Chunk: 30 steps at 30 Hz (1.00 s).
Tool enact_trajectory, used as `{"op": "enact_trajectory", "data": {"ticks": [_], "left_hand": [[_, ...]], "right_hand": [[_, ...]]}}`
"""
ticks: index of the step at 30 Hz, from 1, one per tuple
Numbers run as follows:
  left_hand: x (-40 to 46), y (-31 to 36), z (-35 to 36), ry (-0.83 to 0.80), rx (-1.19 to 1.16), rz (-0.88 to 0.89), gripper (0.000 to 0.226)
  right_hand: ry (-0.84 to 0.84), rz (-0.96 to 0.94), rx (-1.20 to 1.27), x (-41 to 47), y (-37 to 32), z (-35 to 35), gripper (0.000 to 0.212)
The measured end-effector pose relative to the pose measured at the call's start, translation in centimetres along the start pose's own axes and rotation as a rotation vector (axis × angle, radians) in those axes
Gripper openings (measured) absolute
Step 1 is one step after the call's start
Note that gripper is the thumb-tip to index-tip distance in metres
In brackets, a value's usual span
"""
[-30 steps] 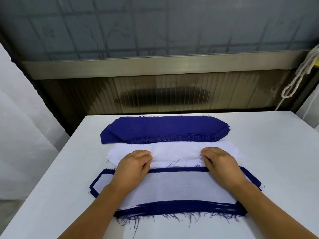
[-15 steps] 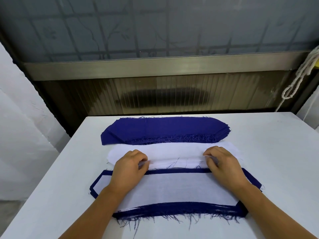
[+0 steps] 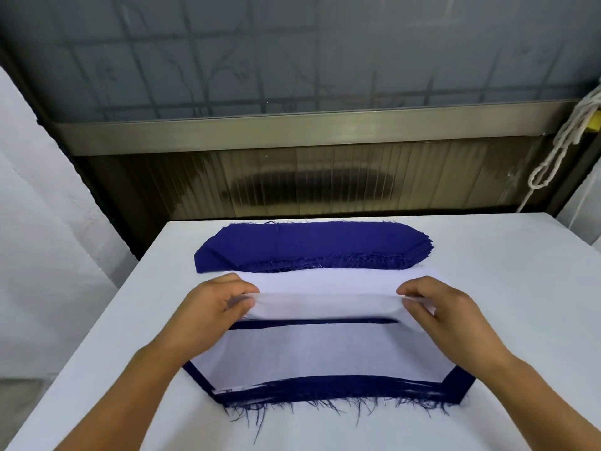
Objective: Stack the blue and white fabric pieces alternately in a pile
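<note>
Mostly white surface: the table [image 3: 487, 288] fills the lower half of the frame, its far edge running across the middle.
Room: behind the table, a ribbed translucent panel [image 3: 309, 183] under a metal rail [image 3: 292, 128], with frosted glass above; a white rope [image 3: 553, 151] hangs at the upper right; white walls stand at both sides.
Blue stack: one pile of blue fabric pieces [image 3: 309, 244] lies at the far centre of the table, edges frayed; the number of layers cannot be told.
White stack: one pile of white fabric pieces [image 3: 325, 278] lies just below the blue stack in the frame, touching its near edge.
Mixed pile: one pile [image 3: 325, 356] sits at lower centre, white on top with a blue border showing around it and loose threads at the bottom edge.
Lifted piece: one white piece [image 3: 325, 304] is raised between the white stack and the mixed pile.
Left hand [image 3: 211, 314]: pinches the lifted piece's left end.
Right hand [image 3: 448, 317]: pinches its right end.
Hands counted: two, both bare.
</note>
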State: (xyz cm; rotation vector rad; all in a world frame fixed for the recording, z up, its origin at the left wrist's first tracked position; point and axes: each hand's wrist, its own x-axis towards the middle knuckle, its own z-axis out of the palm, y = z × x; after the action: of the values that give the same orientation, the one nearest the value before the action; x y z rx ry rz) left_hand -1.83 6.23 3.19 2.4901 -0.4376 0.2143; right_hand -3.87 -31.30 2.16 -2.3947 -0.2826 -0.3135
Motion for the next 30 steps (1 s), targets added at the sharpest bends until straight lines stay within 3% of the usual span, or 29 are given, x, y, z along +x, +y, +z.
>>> {"op": "enact_trajectory", "data": {"ticks": [3,7,10,13,15,17,20,24,30], "left_hand": [[-0.8,-0.1,-1.5,-0.157,-0.175,-0.127,0.019],[-0.7,-0.2,-1.4,-0.309,-0.083,-0.199,0.013],[-0.3,0.4,-1.3,-0.129,-0.012,-0.187,0.022],[-0.5,0.9,-1.8,0.166,0.04,-0.026,0.014],[-1.4,0.8,-1.9,0.258,0.112,0.073,0.009],[-2.8,0.2,-1.4,0.26,0.159,0.188,0.006],[-5.2,-1.0,0.3,0.176,0.111,0.297,0.036],[-7.2,-2.7,2.9,0.064,0.157,0.295,0.045],[-7.5,-3.4,4.0,0.053,0.099,0.25,0.033]], "right_hand": [[-0.193,0.093,0.108,-0.6,-0.6,-1.5,0.015],[-0.333,0.188,0.032,0.5,-0.6,-2.0,0.02],[-0.164,0.139,-0.113,1.4,-0.9,-1.6,0.018],[0.113,-0.047,-0.163,1.1,-1.2,-1.3,0.011],[0.237,-0.217,-0.205,0.3,-0.6,-1.3,0.011],[0.259,-0.37,-0.261,-1.1,0.5,-0.8,0.021],[0.165,-0.474,-0.287,-3.9,2.6,1.0,0.035],[0.089,-0.416,-0.226,-6.1,4.0,2.4,0.05],[0.108,-0.349,-0.177,-6.0,3.8,2.3,0.039]]}}
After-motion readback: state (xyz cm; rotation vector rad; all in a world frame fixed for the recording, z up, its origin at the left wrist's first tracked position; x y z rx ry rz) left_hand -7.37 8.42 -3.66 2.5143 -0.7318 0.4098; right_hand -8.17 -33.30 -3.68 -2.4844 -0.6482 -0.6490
